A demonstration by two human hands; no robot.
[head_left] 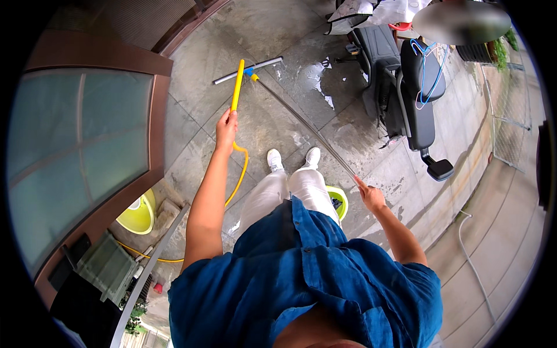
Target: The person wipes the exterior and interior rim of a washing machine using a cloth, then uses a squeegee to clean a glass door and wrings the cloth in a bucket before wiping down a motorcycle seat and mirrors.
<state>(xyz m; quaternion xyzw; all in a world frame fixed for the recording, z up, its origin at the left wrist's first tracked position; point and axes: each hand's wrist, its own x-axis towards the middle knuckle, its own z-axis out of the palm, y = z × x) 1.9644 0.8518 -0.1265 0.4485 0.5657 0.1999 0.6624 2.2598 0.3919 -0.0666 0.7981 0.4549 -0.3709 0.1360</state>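
Observation:
My left hand is closed around a yellow hose, whose front length points forward and up. The rest of the hose hangs from that hand, curves down past my left leg and runs off to the lower left. In my right hand is the metal pole of a floor squeegee. Its pole slants away to the far left, ending in a yellow and blue joint. The long, dark-edged squeegee blade lies on the wet tiled floor, partly behind the hose.
A black scooter stands ahead on the right, with blue hangers on its seat. At left is a brown-framed glass door. A yellow-green basin sits beside it, and a green bucket is by my right leg.

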